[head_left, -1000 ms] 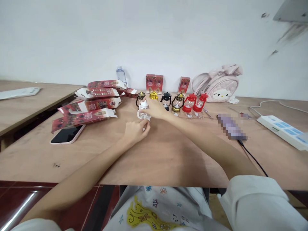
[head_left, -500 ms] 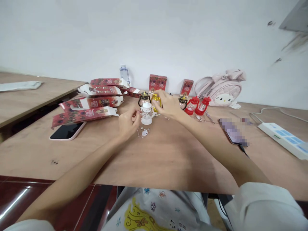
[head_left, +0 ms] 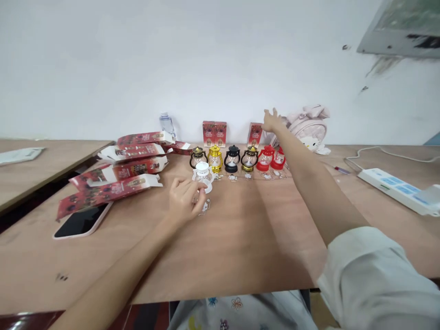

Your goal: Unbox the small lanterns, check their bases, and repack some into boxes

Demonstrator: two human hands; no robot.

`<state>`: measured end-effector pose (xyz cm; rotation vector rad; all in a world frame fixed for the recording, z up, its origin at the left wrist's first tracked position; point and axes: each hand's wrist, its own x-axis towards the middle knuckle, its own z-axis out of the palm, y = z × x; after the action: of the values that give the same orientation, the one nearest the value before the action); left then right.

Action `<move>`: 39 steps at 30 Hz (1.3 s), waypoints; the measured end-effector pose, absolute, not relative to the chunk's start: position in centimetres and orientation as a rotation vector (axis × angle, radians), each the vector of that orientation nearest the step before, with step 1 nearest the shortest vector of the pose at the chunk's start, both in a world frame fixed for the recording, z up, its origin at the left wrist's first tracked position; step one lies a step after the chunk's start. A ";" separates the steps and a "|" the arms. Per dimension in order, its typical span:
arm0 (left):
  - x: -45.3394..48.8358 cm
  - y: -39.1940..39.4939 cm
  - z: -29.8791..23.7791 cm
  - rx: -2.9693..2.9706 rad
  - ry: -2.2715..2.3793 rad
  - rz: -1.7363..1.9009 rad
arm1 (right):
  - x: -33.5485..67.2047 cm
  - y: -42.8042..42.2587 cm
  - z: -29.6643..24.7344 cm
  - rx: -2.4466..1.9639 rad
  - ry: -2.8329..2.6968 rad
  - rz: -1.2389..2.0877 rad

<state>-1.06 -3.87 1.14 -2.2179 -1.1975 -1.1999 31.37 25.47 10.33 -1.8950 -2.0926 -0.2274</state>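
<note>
A small white lantern stands nearest to me, ahead of the row, and looks slightly tilted. My left hand is closed at its lower left, curled fingers and thumb at the base. My right hand is stretched far forward, fingers spread and holding nothing, beside a red printed box near the wall. The row has a black-and-gold lantern, a gold lantern, a black lantern, another black-and-gold lantern and red lanterns; my right forearm partly covers the last.
Opened red boxes lie at the left, partly over a phone. Two upright red boxes and a clear bottle stand by the wall. On the right are a pink bag, a screwdriver and a white power strip.
My right hand has left the gold lantern, which now stands in the row, and reached right and forward. My left hand stays at the white lantern. The view has shifted.
</note>
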 end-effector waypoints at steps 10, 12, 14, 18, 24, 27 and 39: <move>-0.3 -4.6 1.6 -2.281 -0.987 -1.152 | 30.7 27.1 9.0 -1.961 -2.266 -0.192; -0.2 -4.7 1.6 -2.296 -0.997 -1.150 | 30.6 27.0 8.6 -2.005 -2.253 -0.185; -0.2 -4.7 1.6 -2.296 -0.950 -1.155 | 30.6 26.9 8.4 -2.035 -2.228 -0.205; 0.0 -4.8 1.7 -2.222 -0.833 -1.179 | 30.3 26.6 8.1 -2.039 -2.182 -0.313; 0.2 -4.8 1.9 -2.164 -0.750 -1.212 | 30.1 25.6 7.4 -1.993 -2.172 -0.536; 0.3 -4.9 1.9 -2.175 -0.750 -1.198 | 30.0 24.8 7.0 -1.918 -2.178 -0.646; 0.5 -4.8 1.7 -2.197 -0.730 -1.163 | 30.2 22.2 8.2 -1.765 -2.276 -0.765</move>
<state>0.47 -4.78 1.69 -2.1968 -0.7296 -1.1625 30.23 22.22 8.20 -1.7646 -2.2761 -0.7647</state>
